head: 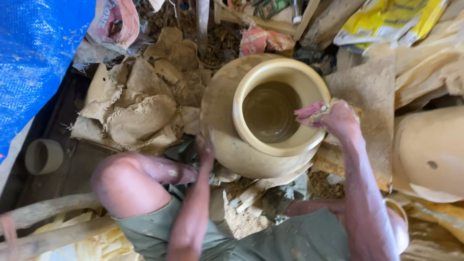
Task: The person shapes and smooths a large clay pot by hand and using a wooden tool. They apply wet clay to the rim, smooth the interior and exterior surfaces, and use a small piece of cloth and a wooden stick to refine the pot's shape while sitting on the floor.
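Clay pot (227, 125), wide-mouthed and pale yellow, stands upright in the middle of the scene, between the person's bent knees. Its thick rim (270, 142) rings a dark, wet hollow. The right hand (338, 118) sits at the right side of the rim, its grip closed on a small pink cloth (307, 113) pressed against the lip, the cloth lying over the inner edge. The left hand (205, 147) rests flat against the pot's near-left wall, fingers spread, holding nothing. Crumpled burlap sacking (135, 106) lies just left of the pot. A second clay vessel (427, 154) lies at the right, well apart from both hands.
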